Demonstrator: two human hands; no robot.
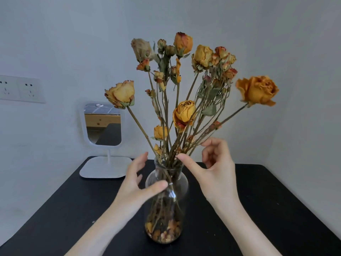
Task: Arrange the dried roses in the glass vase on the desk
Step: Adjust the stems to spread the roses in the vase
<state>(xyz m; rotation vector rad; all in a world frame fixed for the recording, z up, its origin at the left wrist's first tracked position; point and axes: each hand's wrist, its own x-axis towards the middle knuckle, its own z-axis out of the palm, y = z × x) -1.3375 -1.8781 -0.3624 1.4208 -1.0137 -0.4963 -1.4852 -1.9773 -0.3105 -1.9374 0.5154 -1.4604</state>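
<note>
- The glass vase (178, 183) is set mid-desk (262, 200), with dried roses (184, 113) fanned out from its neck.
- The left hand (136, 180) is held beside the vase, fingers (141, 160) spread wide, nothing gripped.
- The right hand (215, 169) is raised by the stems, fingers loosely parted, nothing held.

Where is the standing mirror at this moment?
In the head view, the mirror stands on the back-left corner of the desk, left of the glass vase and below-right of the wall sockets.

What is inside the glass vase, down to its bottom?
The glass vase holds the stems of the dried roses, with loose fallen petals heaped at the bottom. The thumb of the left hand covers part of the stems near the shoulder.
</note>
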